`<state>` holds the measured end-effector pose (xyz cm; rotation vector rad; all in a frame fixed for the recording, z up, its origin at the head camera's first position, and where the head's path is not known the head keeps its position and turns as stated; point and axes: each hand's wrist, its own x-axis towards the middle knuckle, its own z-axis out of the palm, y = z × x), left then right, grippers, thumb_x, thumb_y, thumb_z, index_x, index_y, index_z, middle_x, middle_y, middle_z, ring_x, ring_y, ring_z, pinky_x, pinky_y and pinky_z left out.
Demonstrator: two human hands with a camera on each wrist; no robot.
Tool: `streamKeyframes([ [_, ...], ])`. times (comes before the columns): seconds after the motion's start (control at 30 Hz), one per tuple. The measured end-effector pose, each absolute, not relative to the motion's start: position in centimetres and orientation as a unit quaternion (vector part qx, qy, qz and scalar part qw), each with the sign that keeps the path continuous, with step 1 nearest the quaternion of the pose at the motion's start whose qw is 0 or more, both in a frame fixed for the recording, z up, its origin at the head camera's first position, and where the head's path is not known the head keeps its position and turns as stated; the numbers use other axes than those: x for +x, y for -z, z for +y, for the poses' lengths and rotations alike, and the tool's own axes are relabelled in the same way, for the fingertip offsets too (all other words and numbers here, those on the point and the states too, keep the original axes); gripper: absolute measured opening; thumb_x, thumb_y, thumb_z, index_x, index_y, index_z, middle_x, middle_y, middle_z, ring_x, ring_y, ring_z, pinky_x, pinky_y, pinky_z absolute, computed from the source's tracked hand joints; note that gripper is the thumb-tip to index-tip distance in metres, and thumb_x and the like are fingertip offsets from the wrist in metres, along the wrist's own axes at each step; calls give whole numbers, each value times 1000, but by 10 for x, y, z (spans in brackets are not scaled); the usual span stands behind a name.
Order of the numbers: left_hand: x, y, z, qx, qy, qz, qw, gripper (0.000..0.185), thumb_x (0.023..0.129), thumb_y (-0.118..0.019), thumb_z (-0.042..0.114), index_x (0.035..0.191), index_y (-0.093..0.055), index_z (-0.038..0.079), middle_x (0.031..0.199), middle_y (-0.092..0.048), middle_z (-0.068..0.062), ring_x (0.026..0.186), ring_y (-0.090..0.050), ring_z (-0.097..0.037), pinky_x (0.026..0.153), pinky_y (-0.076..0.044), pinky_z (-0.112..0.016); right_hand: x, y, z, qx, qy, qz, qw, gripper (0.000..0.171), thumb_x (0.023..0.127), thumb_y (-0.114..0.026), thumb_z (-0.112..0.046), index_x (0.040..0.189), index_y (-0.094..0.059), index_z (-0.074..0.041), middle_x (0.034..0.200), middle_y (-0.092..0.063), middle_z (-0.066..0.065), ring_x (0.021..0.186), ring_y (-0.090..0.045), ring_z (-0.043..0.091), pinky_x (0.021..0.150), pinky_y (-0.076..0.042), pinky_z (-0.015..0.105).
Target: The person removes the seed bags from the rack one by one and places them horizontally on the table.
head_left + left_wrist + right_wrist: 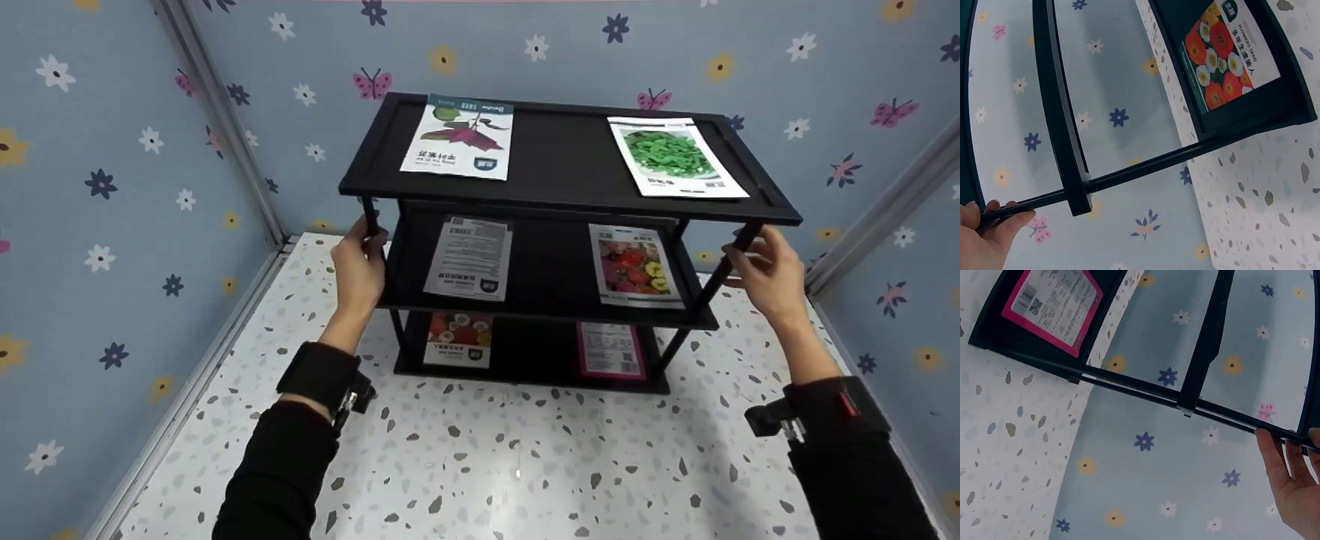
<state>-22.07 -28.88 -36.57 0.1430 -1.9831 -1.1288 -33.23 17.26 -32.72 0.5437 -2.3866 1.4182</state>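
Note:
A black three-tier shelf rack point(559, 154) stands on the floor, seed packets on every tier. My left hand point(358, 268) grips its left front post between the top and middle tiers; the left wrist view shows fingers and thumb point(1013, 225) around that thin post. On the opposite side, my right hand point(772, 274) holds the right front post point(731, 262) at about the same height, its thumb and fingers on either side. The top tier carries a leaf-picture packet point(457, 142) and a green-picture packet point(675, 159). A text-covered packet point(471, 259) and a flower packet point(637, 266) lie on the middle tier.
On the bottom tier are a poppy packet point(457, 341) and a pink-edged packet point(611, 350). Flower-patterned walls point(105, 300) stand behind and on both sides. The floor point(517, 457) is white with grey specks. Dark wrist straps point(319, 379) sit on both arms.

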Motion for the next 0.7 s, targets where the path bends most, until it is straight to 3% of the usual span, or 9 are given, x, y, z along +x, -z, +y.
streamKeyframes([
  [0.2, -220, 365, -293, 42, 453, -795, 402, 30, 87, -48, -6, 116, -52, -10, 92, -61, -23, 87, -60, -29, 74, -49, -38, -335, 334, 172, 135, -478, -852, 168, 37, 87, -56, -14, 123, -47, -7, 99, -55, -1, 80, -55, -2, 65, -50, 17],
  [0.47, -225, 367, -290, 38, 438, -808, 393, 30, 88, -49, -4, 117, -52, -9, 94, -62, -23, 87, -61, -29, 70, -50, -38, -339, 339, 175, 90, -475, -858, 172, 39, 88, -55, -18, 125, -47, -11, 102, -56, 2, 81, -54, 1, 63, -49, 14],
  [0.7, -220, 367, -298, 30, 432, -809, 397, 29, 88, -49, -3, 117, -53, -8, 95, -62, -23, 83, -61, -29, 68, -48, -38, -334, 338, 164, 88, -488, -846, 198, 34, 87, -56, -14, 120, -50, -7, 92, -58, -7, 74, -55, -4, 61, -48, 11],
])
